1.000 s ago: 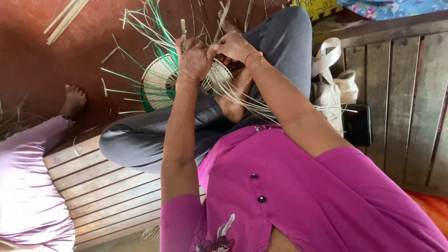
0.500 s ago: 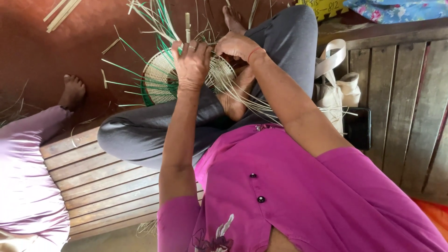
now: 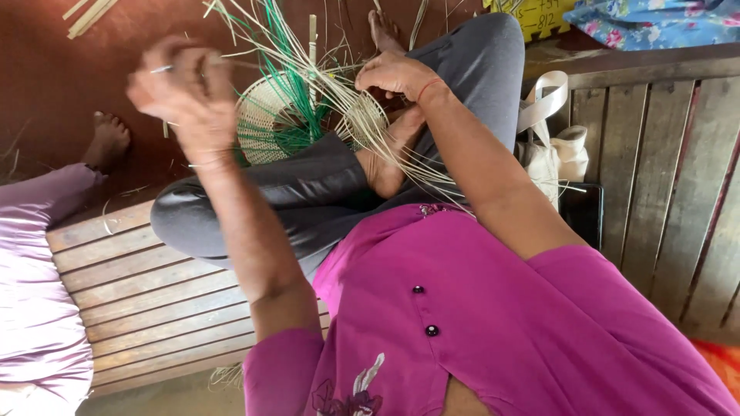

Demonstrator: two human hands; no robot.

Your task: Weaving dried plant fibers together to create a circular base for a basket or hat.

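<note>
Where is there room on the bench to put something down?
The wooden bench has bare slats between the grey-trousered knee and the other person's purple sleeve. It is crowded around the woven basket, where loose strips fan out between the left hand and right hand.

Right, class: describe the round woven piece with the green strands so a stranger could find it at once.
Start at the grey trousers of the seated person in the pink top. Above the crossed knee, between the two hands, sits the woven disc. Unlike the smaller plain pale disc beside it, it has green strands fanning from it.
</note>
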